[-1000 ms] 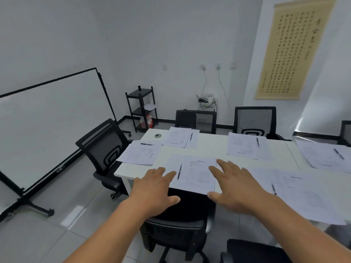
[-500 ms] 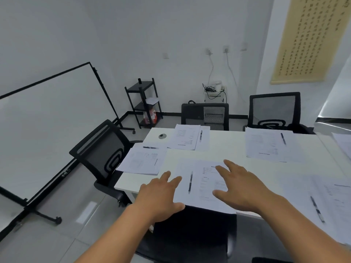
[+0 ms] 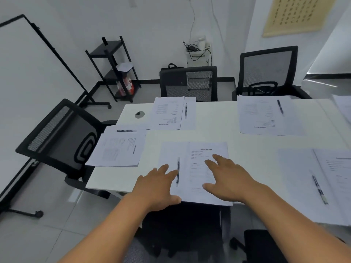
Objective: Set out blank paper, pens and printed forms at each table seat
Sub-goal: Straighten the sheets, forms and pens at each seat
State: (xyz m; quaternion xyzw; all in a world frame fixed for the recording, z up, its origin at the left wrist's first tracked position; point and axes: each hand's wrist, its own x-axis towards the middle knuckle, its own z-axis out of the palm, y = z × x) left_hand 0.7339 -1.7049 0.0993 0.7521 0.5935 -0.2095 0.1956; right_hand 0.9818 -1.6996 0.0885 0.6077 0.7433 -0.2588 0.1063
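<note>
On the shelf rack (image 3: pixel 112 54) (paper, bag)

printed forms (image 3: pixel 208 168) blurred, wall scroll (image 3: pixel 296 14) unreadable

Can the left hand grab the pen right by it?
Probably yes: the left hand is open, its fingertips right beside the pen, which lies bare on the nearest papers with nothing covering it.

The white table (image 3: pixel 218 133) has a bare strip down its middle, between the paper sets at its far edge and those at its near edge. A small round grommet (image 3: pixel 140 114) sits by the far left corner. Mesh chairs (image 3: pixel 62 137) crowd the left and far edges.
</note>
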